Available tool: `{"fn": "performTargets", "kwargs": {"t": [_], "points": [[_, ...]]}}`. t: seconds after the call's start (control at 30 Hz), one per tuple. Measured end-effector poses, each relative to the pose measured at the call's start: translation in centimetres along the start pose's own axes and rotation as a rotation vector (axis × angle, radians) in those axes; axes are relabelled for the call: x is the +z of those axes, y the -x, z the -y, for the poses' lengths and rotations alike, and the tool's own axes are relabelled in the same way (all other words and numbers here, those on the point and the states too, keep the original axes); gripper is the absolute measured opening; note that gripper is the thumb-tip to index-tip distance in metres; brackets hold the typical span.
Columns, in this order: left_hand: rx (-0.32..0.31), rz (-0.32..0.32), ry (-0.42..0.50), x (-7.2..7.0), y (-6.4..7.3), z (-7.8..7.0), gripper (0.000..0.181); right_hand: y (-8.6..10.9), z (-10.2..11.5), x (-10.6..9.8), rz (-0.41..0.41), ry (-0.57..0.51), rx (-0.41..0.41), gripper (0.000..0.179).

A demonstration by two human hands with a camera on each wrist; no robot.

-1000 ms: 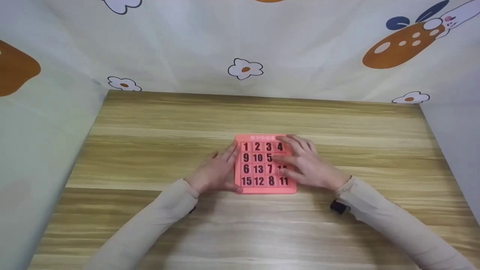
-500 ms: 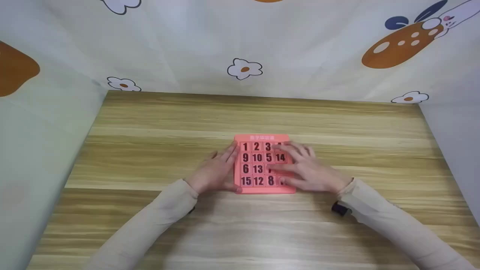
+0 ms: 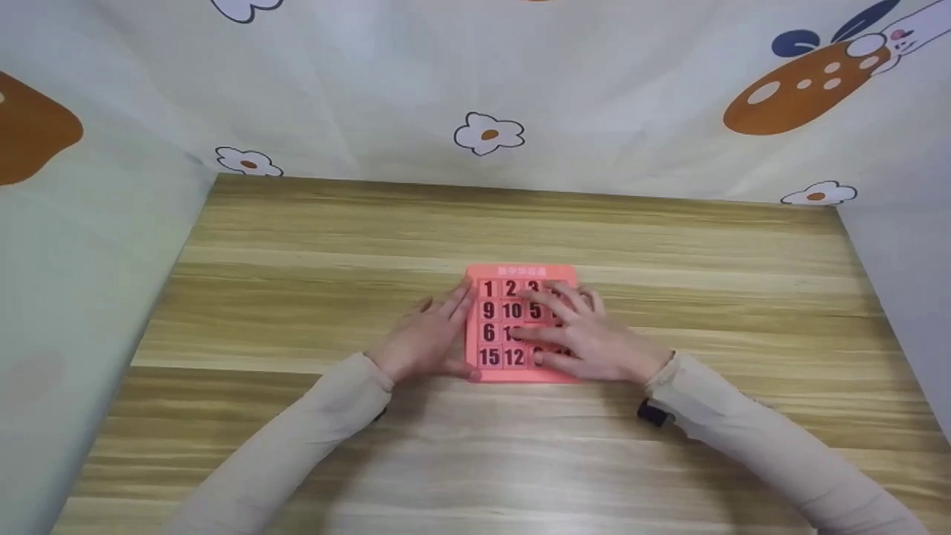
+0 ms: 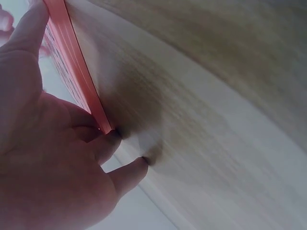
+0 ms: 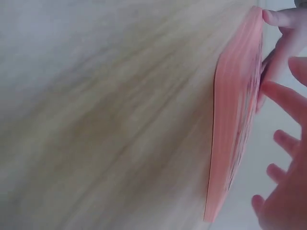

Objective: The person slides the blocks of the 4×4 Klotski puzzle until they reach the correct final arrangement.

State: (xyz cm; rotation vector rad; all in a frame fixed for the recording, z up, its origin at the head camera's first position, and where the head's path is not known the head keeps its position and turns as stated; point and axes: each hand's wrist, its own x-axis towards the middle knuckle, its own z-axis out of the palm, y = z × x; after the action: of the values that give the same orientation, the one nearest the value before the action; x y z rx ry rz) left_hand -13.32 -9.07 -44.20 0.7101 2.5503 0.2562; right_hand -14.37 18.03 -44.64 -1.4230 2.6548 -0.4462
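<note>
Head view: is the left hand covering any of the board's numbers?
No, the left hand lies along the board's left edge, and the leftmost column's 1, 9, 6 and 15 are all readable.

A wood-grained table is bordered along its far edge by a pale back wall and flanked by a left wall and a right wall. The back wall is printed with white, dark-outlined flowers; at its upper right, a white-spotted orange carrot is shown. The left wall is marked by an orange shape. Soft glare is cast across the table's near middle.
</note>
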Motion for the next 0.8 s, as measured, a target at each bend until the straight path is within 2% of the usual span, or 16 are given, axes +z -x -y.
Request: {"fn": "performTargets", "kwargs": {"t": [0.13,0.2,0.4,0.57,0.63,0.8], "points": [[-0.004,0.0,0.001,0.1,-0.1,0.1,0.122,0.1,-0.3,-0.4,-0.113,0.004,0.045,0.023],[-0.012,0.004,-0.004,0.1,-0.1,0.1,0.123,0.0,-0.5,-0.6,-0.137,0.004,0.062,0.022],[-0.023,0.01,-0.031,0.0,-0.2,0.1,0.124,-1.3,-0.1,0.2,-0.022,-0.016,0.07,0.041],[-0.007,0.014,-0.037,0.0,-0.1,0.0,0.122,-1.0,0.2,0.1,-0.015,-0.048,-0.021,0.035],[-0.008,0.015,-0.035,0.0,-0.1,0.0,0.122,-0.7,0.2,0.0,-0.037,-0.054,-0.026,0.032],[-0.003,0.012,-0.032,0.0,0.0,0.0,0.123,-0.3,-0.1,-0.1,-0.132,-0.015,0.117,0.03]]}}
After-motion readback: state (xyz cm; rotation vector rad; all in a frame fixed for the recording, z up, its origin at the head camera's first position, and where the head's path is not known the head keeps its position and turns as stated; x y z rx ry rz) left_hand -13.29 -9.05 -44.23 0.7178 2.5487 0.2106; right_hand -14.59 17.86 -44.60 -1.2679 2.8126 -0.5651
